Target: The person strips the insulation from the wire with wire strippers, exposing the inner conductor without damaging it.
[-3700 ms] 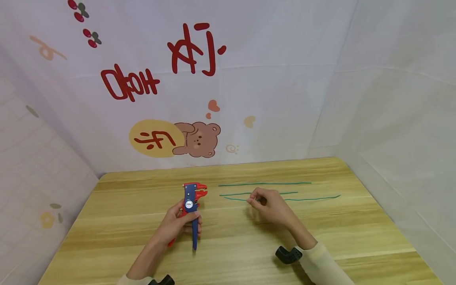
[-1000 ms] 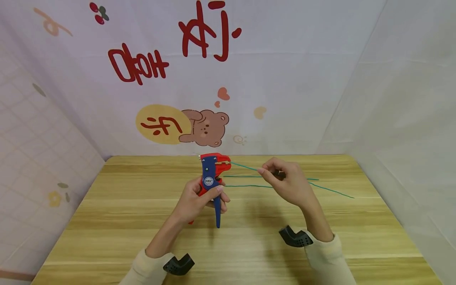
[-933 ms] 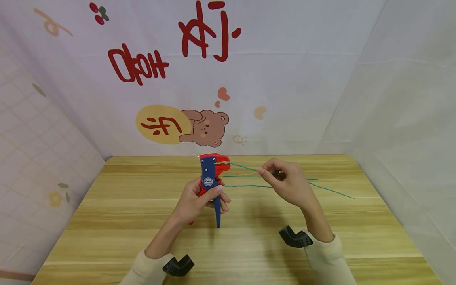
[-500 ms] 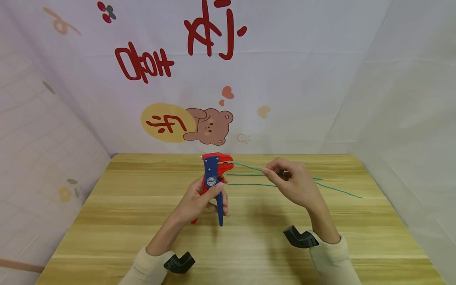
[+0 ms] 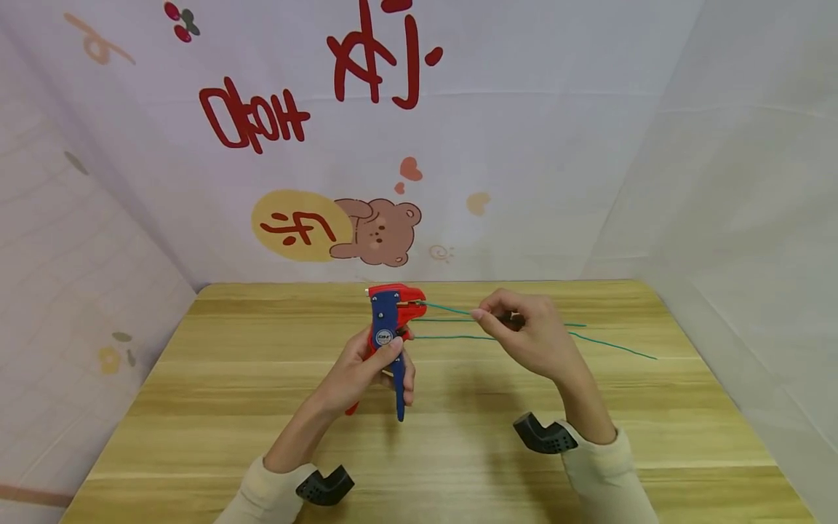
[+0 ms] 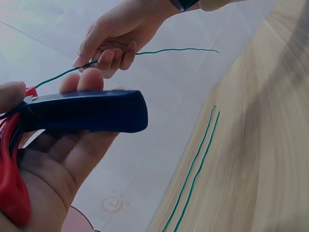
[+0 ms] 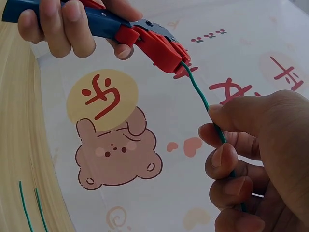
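My left hand [image 5: 360,371] grips a red and blue wire stripper [image 5: 385,316], its thumb on the blue body and fingers curled round the handles. The stripper's head points right, and one end of a green wire [image 5: 448,308] sits between its jaws, which look closed on it. My right hand [image 5: 533,331] pinches that wire a short way from the tool, between thumb and fingers. In the right wrist view the wire [image 7: 198,89] runs from the red tool head down through the curled right fingers. Its tail [image 6: 178,49] sticks out past the right hand in the left wrist view.
Two more green wires [image 6: 190,169] lie side by side on the wooden table [image 5: 458,451], partly behind the right hand in the head view. A white printed curtain [image 5: 537,182] stands behind the table, with more cloth at both sides. Black wrist-worn pieces [image 5: 325,486] show at the cuffs.
The right hand has lifted one wire off the table to the stripper, which has moved up and right. Over the last half second the left fingers have squeezed and the stripper's jaws have closed.
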### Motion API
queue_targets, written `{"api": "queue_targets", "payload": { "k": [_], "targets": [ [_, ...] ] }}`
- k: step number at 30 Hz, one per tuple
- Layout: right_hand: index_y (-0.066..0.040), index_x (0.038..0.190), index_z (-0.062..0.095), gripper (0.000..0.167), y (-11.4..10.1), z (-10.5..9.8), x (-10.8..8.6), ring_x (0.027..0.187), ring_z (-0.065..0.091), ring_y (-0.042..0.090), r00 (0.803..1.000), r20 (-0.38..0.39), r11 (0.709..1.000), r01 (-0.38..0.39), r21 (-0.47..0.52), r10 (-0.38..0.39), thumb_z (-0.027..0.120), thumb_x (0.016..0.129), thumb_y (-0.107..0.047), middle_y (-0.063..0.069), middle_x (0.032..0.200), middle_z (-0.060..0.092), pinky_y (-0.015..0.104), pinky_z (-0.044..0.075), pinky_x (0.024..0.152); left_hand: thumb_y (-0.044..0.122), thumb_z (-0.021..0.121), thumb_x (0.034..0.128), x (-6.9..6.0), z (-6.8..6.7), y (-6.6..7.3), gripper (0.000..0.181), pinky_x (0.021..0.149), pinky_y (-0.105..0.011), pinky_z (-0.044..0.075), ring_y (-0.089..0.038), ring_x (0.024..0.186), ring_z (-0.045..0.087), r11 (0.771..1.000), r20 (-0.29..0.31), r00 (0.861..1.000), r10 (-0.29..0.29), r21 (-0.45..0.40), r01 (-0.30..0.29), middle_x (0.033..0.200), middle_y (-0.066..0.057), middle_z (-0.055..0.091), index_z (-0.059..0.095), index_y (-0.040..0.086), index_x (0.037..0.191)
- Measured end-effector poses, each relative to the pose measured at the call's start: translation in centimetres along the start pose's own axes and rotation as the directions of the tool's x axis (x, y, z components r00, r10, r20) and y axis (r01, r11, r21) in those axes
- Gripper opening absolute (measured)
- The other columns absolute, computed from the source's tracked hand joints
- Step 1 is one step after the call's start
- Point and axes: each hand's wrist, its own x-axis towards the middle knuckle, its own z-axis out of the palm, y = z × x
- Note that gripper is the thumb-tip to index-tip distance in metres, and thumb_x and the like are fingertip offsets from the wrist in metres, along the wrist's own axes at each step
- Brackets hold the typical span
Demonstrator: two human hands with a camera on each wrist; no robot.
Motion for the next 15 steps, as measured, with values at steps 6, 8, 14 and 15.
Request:
{"api": "queue_targets", "payload": {
  "k": [6, 8, 14, 15],
  "targets": [
    [-0.026, 0.085, 0.071, 0.012, -0.11, 0.11, -0.04, 0.054, 0.046, 0.005, 1.000, 0.008, 1.000, 0.012, 0.012, -0.012, 0.074, 0.095, -0.019, -0.011, 0.067, 0.059, 0.018, 0.040, 0.048, 0.021, 0.038, 0.1122, -0.13, 0.07, 0.00, 0.034, 0.076, -0.046, 0.066, -0.018, 0.073, 0.076, 0.999, 0.053, 0.998, 0.020, -0.028, -0.019, 0.082, -0.003, 0.071, 0.049, -0.008, 0.127],
    [-0.026, 0.085, 0.071, 0.012, -0.13, 0.12, -0.03, 0.054, 0.045, 0.005, 1.000, 0.011, 1.000, 0.019, 0.016, -0.019, 0.074, 0.095, -0.019, -0.012, 0.067, 0.058, 0.017, 0.040, 0.048, 0.020, 0.038, 0.1120, -0.10, 0.10, -0.01, 0.037, 0.075, -0.047, 0.065, -0.019, 0.073, 0.076, 0.999, 0.061, 0.998, 0.029, -0.045, -0.027, 0.081, -0.004, 0.071, 0.050, -0.013, 0.121],
    [-0.026, 0.085, 0.071, 0.012, -0.13, 0.05, -0.07, 0.053, 0.042, 0.004, 0.999, 0.012, 0.999, 0.035, 0.011, -0.035, 0.074, 0.095, -0.019, -0.012, 0.066, 0.057, 0.017, 0.037, 0.047, 0.023, 0.039, 0.1121, -0.15, 0.17, -0.02, 0.038, 0.073, -0.044, 0.066, -0.017, 0.072, 0.076, 0.999, 0.069, 0.997, 0.027, -0.045, -0.024, 0.081, -0.004, 0.071, 0.051, -0.013, 0.107],
    [-0.026, 0.086, 0.072, 0.012, -0.12, 0.04, -0.10, 0.053, 0.042, 0.003, 0.999, 0.013, 0.999, 0.035, 0.009, -0.036, 0.074, 0.095, -0.019, -0.012, 0.065, 0.057, 0.017, 0.036, 0.047, 0.023, 0.038, 0.1122, -0.16, 0.17, -0.04, 0.038, 0.073, -0.043, 0.066, -0.017, 0.072, 0.076, 0.999, 0.074, 0.997, 0.030, -0.047, -0.026, 0.081, -0.004, 0.071, 0.050, -0.012, 0.106]
  ]
}}
